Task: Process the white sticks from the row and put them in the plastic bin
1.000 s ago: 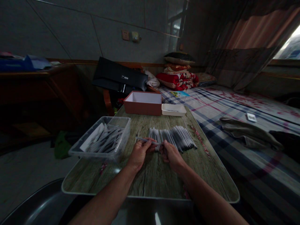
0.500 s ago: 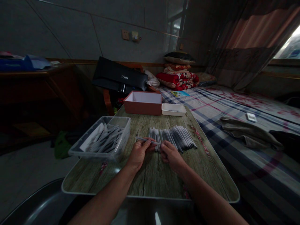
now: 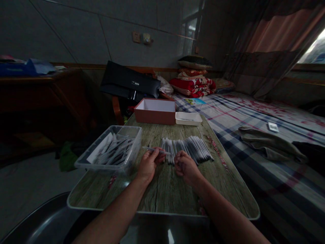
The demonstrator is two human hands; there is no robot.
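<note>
My left hand pinches a thin grey pen, held level just above the wooden tabletop. Right of it, my right hand is curled with fingers closed at the near end of a row of several pens laid side by side; what it holds, if anything, is hidden. A clear plastic bin with more pens and white paper stands to the left of my left hand.
A brown open box and a small white tray stand at the table's far end. A bed with a plaid sheet runs along the right. A dark wooden desk is at the left.
My left hand has shifted the pen slightly left. My right hand has drawn back from the pen's tip and curled its fingers closed.
</note>
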